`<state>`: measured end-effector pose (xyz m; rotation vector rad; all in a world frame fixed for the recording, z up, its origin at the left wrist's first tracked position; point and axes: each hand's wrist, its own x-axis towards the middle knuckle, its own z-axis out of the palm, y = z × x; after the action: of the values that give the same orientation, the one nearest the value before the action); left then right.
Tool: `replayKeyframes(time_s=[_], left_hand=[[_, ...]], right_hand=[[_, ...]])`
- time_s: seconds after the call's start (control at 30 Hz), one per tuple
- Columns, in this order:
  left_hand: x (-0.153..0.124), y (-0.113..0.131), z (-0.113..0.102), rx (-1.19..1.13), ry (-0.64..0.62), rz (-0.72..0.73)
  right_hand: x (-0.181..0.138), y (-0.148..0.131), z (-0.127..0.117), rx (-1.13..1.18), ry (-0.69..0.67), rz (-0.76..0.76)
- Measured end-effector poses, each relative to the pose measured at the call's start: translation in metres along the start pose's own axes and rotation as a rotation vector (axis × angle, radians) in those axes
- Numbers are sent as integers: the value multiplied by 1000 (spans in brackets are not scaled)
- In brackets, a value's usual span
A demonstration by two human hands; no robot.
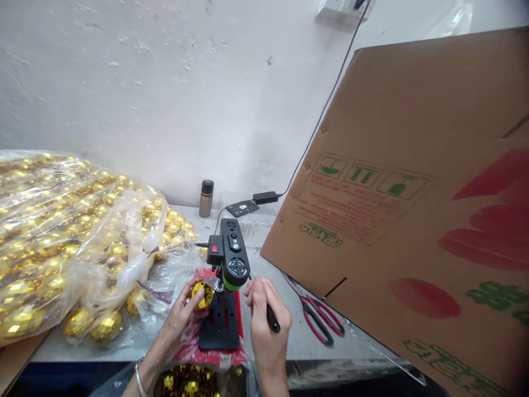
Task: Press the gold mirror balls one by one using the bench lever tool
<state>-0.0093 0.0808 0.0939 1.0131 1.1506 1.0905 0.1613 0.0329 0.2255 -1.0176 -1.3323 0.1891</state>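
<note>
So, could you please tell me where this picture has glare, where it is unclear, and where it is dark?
Head view: bright glints on the plastic bag, a yellow shine on the gold ball in the left hand; head view: small print on the box too soft to read; head view: dark below the table.

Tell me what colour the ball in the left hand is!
The ball is shiny gold with some dark patches; it shows best in the head view.

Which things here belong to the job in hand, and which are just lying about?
Belonging, apparently: gold ball in left hand; black machine; black handle in right hand; bagged gold balls.
Lying about, apparently: capped bottle; scissors; cardboard box.
</note>
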Motion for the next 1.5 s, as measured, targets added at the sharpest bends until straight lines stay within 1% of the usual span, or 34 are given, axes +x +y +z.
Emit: replayKeyframes(time_s=[0.07,0.2,0.3,0.47,0.6,0.67,0.77,0.87,0.97,1.23,1.33,1.5], left_hand=[[-5,-11,5,52,15,2],[-7,-35,11,316,64,185],[-5,-47,14,467,80,279],[-1,-54,20,621,82,462],[-1,-56,28,707,106,551],[-2,-56,32,729,86,580],[-3,-56,35,733,47,566],[-2,-57,35,734,61,520],[-3,-60,34,743,66,511],[-7,-58,36,794,47,496],[-7,-58,37,801,38,484],[-7,-58,37,799,22,487]], right_hand=[[1,-2,-1,-10,-9,-1],[-5,-1,-3,-20,-26,13],[-8,1,-4,-16,-30,11],[-11,2,-5,-2,-41,-1],[-12,2,-6,12,-42,-15],[-13,2,-6,18,-38,-26],[-13,1,-6,26,-35,-44],[-13,1,-7,21,-40,-56],[-18,5,-7,5,-33,-78],[-46,33,-2,-94,30,-162],[-54,42,1,-70,69,-163],[-60,51,5,-16,79,-147]])
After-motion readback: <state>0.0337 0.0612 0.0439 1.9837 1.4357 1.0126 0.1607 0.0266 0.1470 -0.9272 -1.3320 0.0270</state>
